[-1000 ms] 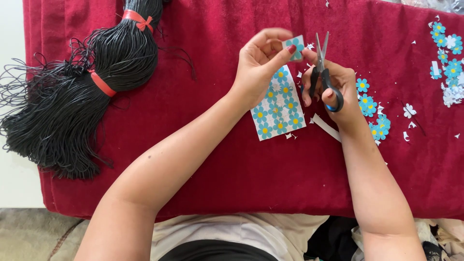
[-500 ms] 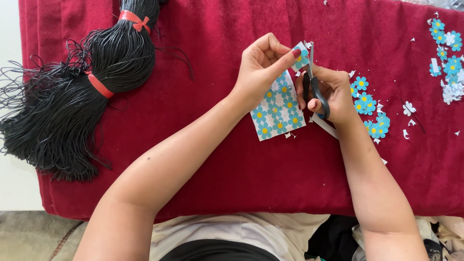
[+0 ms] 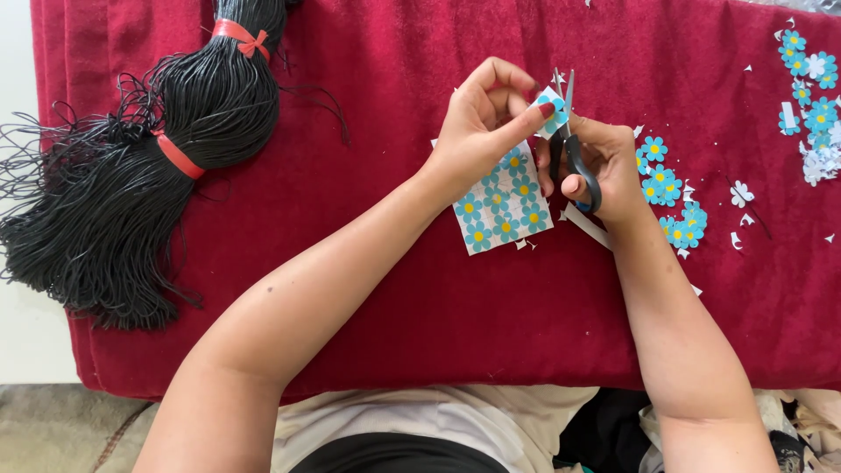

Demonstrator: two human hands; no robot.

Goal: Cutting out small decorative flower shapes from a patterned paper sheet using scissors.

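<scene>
My left hand (image 3: 487, 123) pinches a small piece of paper with a blue flower (image 3: 552, 107) between thumb and fingers. My right hand (image 3: 604, 166) grips black-handled scissors (image 3: 571, 144), blades pointing up and nearly closed against that piece. Under both hands a sheet printed with blue flowers with yellow centres (image 3: 504, 203) lies flat on the dark red cloth (image 3: 420, 289).
A thick bundle of black cord (image 3: 140, 175) tied with red bands lies at the left. Several cut-out blue flowers (image 3: 670, 188) sit right of my right hand, more (image 3: 810, 96) at the far right with white scraps. The cloth's front edge runs above my lap.
The scissor blades were open a second ago and have come together on the small flower piece. Both hands stay in nearly the same place.
</scene>
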